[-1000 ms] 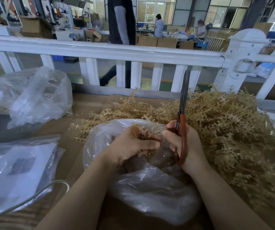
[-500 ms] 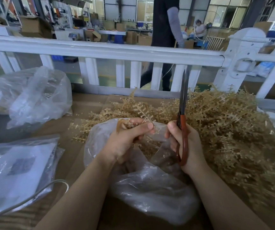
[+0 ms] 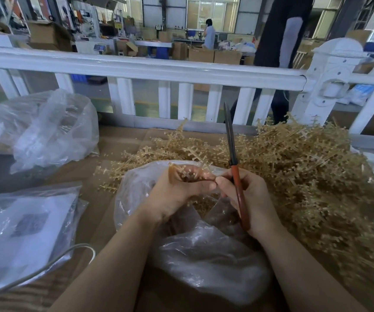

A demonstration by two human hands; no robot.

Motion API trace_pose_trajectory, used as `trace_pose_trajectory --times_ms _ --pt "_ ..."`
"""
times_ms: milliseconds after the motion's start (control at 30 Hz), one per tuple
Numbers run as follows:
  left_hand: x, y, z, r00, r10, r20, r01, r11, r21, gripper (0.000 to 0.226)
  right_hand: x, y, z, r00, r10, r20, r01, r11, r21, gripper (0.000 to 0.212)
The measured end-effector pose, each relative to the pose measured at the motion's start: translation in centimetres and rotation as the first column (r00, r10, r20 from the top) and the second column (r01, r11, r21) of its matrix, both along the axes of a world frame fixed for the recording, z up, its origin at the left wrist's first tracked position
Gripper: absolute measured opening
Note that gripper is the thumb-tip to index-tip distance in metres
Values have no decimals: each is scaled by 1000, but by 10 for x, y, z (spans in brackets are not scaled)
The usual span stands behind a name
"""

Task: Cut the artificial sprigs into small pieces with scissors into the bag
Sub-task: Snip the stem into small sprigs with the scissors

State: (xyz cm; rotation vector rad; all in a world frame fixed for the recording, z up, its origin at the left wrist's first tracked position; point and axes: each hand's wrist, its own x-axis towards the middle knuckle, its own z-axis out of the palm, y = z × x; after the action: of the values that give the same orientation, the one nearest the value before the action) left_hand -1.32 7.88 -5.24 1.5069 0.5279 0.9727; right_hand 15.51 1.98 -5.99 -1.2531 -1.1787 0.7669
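A person is working at a desk [image 3: 118, 140] covered in brown cardboard, seen from their own head looking down at both bare forearms. The left hand [image 3: 177, 190] is curling its fingers around a small bunch of tan plastic sprigs [image 3: 187, 173], its grip pinching them just above the open mouth of a clear plastic bag [image 3: 204, 255]. The bag is lying on the desk directly in front of the person, and small tan pieces are showing inside it beneath the hands. The right hand [image 3: 247, 194] is wrapping its grip around the red handles of a pair of scissors [image 3: 234, 163], fingertips touching the left thumb. The dark blades are pointing up and away from the person, pressed together. A large heap of uncut sprigs [image 3: 305, 167] is lying on the desk to the right of the bag and behind it. Two more clear bags are sitting to the left, one crumpled [image 3: 46, 129] farther back and one flat with paper inside [image 3: 23, 230] nearer. A white fence [image 3: 147, 68] is running along the far edge of the desk.
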Motion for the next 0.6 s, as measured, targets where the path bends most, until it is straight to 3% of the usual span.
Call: trace_pose_trajectory --times_ms 133,267,500,600 --pt "-1 1 -1 989 120 83 -117 992 -42 13 0 -5 4 959 -69 275 63 998 27 18" --pt "-2 0 3 952 208 225 -173 971 -167 6 0 -8 4 748 -83 658 146 989 -40 52" --pt "-4 -3 8 911 222 348 -124 952 -281 15 -1 -6 -1 604 -143 784 186 982 35 61" --pt "-4 -2 8 910 205 361 -103 954 -282 19 0 -5 -3 594 -185 783 221 973 63 62"
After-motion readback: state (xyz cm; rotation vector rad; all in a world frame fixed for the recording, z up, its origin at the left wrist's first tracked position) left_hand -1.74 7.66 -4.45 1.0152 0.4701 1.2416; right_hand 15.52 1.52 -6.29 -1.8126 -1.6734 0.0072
